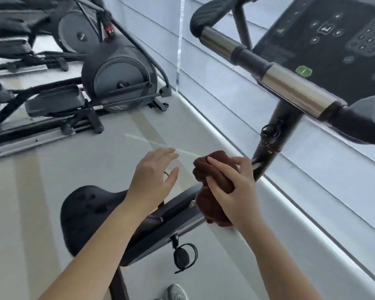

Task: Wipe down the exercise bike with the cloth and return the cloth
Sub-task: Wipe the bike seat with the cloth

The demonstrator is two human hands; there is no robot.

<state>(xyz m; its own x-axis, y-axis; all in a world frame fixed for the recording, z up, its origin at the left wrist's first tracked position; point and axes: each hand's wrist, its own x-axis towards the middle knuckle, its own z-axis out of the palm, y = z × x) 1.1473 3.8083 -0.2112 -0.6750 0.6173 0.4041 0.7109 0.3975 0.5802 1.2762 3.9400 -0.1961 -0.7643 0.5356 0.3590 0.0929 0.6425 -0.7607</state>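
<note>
Head view, from the bottom of the frame upward: a grey shoe (pixel 177 292) stood on the pale grey floor (pixel 52 191) at the lower edge, beside the exercise bike (pixel 178 205). Its black saddle (pixel 89 213) sat lower left of centre, and a strapped pedal (pixel 182 257) hung just below the sloping frame.

Above the saddle the left hand (pixel 154 180) hovered with its fingers loosely spread, holding nothing. Just to its right, the right hand (pixel 232 187) gripped a bunched dark brown cloth (pixel 211 205), fingers curled over the wad, which sat in mid-frame over the upper end of the frame beam. Whether the cloth touched the beam I could not tell.

Faint light stripes crossed the floor toward a white ledge (pixel 225 135), which ran diagonally under a pale slatted wall or blind (pixel 312 180) on the right.

Higher up, the handlebar (pixel 297 92) with its steel sleeves cut across the upper right, before the dark console (pixel 333 40) and its buttons. At the upper left stood two elliptical machines (pixel 117 74), well apart from the bike.
</note>
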